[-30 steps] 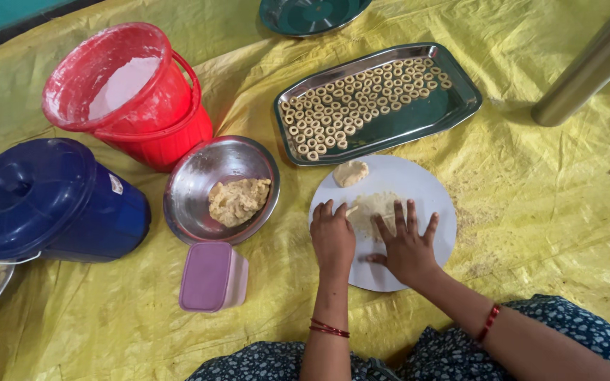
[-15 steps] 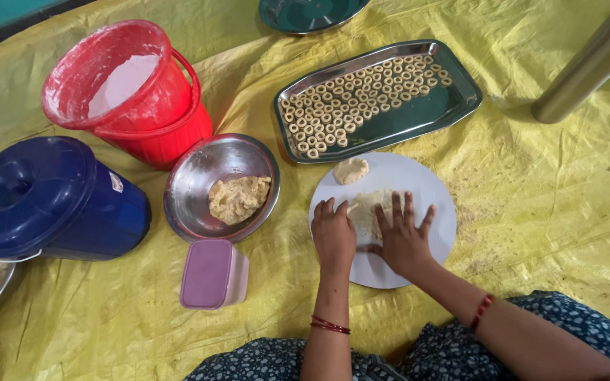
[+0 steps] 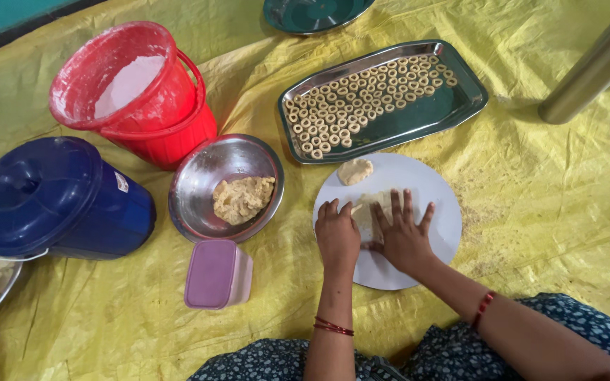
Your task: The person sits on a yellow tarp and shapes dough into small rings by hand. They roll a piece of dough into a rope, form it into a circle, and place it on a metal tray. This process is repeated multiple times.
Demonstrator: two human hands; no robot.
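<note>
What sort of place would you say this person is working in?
Probably a home floor set up for making snacks: a yellow sheet underlies a steel tray of dough rings and a red bucket of flour.

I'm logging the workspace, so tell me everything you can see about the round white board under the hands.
The white board is a flat, smooth disc, plastic by its look, lying on the yellow sheet. Both hands, left hand and right hand, press pale dough on it. A small dough lump sits near its far edge.

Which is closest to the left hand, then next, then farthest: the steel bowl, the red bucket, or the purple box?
From the left hand:
1. Steel bowl, just to its left, and purple box, lower left: too close to call.
2. Red bucket, far upper left.
</note>
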